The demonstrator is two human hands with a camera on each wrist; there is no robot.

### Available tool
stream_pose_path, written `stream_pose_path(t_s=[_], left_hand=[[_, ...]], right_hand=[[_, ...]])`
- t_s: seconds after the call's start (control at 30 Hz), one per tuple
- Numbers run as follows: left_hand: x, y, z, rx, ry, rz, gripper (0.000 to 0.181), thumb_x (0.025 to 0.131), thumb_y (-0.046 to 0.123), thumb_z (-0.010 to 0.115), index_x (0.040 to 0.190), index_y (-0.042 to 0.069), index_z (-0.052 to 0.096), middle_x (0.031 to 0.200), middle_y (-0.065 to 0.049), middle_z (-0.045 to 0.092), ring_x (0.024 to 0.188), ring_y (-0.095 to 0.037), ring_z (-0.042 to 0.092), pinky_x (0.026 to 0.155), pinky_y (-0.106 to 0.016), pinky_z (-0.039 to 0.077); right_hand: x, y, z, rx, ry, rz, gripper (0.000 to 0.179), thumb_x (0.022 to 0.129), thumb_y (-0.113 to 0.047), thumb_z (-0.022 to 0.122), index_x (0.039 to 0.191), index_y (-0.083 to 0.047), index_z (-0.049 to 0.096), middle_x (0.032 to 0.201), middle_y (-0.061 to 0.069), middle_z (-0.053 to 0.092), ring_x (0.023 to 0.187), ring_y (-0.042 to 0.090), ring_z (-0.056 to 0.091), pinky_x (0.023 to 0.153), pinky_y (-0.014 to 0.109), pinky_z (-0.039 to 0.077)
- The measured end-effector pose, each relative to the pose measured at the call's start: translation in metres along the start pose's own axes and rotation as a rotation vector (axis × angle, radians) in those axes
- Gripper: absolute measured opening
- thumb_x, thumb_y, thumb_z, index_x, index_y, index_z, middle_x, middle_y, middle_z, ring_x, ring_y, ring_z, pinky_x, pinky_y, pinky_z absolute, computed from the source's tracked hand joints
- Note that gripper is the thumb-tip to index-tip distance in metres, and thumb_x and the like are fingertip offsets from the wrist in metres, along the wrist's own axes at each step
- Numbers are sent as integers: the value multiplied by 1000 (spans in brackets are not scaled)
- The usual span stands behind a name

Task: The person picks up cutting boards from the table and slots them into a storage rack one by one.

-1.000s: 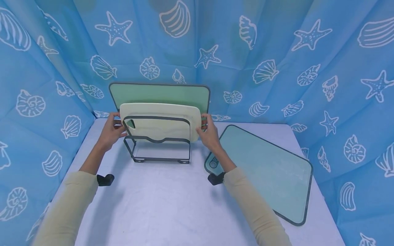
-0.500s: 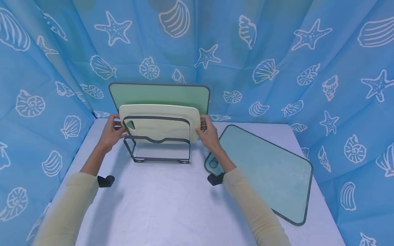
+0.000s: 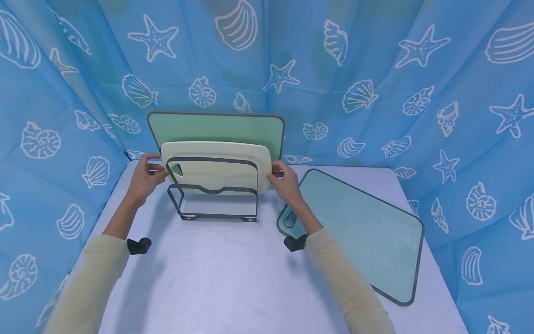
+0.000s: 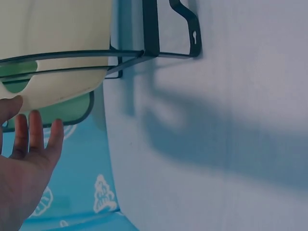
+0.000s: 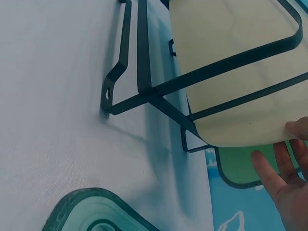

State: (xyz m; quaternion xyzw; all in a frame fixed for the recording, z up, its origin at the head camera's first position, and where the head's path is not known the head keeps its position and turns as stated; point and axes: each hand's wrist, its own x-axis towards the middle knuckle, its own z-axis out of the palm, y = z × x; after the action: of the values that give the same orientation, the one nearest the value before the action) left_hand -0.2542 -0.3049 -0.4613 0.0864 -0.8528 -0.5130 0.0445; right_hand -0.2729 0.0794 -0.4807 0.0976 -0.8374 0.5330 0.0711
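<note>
A cream cutting board stands upright in a dark metal rack, its cutout handle on the left. Behind it rises a green cutting board with a dark rim. My left hand is by the cream board's left edge, fingers extended and spread; in the left wrist view the thumb overlaps the edge while the fingertips show beyond it. At the opposite edge my right hand pinches the cream board, thumb on its front face and fingers at the rim; some fingertips are hidden behind it.
Another dark-rimmed green cutting board lies flat on the right of the white-covered table, a round inset in its near-left corner. Blue shell-print curtains hang close around the back and sides. Dark wrist mounts jut from both sleeves.
The cream board settled slightly lower in the rack a second to half a second ago. My left hand has drawn a little left from its edge, and the right fingers have slid slightly downward.
</note>
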Motion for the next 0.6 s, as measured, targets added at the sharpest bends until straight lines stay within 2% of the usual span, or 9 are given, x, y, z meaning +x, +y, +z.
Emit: stream_pose_path(t_s=[0.07,0.23,0.33,0.47,0.6], left_hand=[[1,-5,-4,-25,11,4,57,99,11,63,147,8,33,122,-23,52,111,-36,57,97,-45,50],[-7,-1,-11,-9,83,3,54,99,15,62,146,8,36,124,-22,53,113,-35,56,99,-47,49],[-17,8,-15,32,124,15,51,102,15,56,147,5,33,127,-22,50,120,-38,51,102,-52,44],[-25,15,-22,46,144,76,48,102,15,55,144,3,35,122,-16,52,122,-37,49,100,-48,45],[-35,27,-26,56,165,162,45,101,12,56,140,0,38,114,-12,54,117,-33,52,95,-40,47]], right_hand=[[0,1,-2,9,2,3,22,94,-4,67,116,-3,65,106,12,66,101,27,63,92,38,51],[-1,4,-7,2,7,16,19,95,-4,65,114,-4,66,108,11,67,103,24,63,95,36,50],[-2,6,-12,-13,9,9,18,96,-6,64,114,-4,67,110,10,67,105,23,62,94,35,50],[-3,10,-19,-4,14,-9,17,97,-8,64,113,-4,67,110,10,67,105,23,62,94,35,50],[-5,15,-28,-1,23,-13,17,98,-9,64,113,-3,67,110,11,67,105,24,62,94,37,50]])
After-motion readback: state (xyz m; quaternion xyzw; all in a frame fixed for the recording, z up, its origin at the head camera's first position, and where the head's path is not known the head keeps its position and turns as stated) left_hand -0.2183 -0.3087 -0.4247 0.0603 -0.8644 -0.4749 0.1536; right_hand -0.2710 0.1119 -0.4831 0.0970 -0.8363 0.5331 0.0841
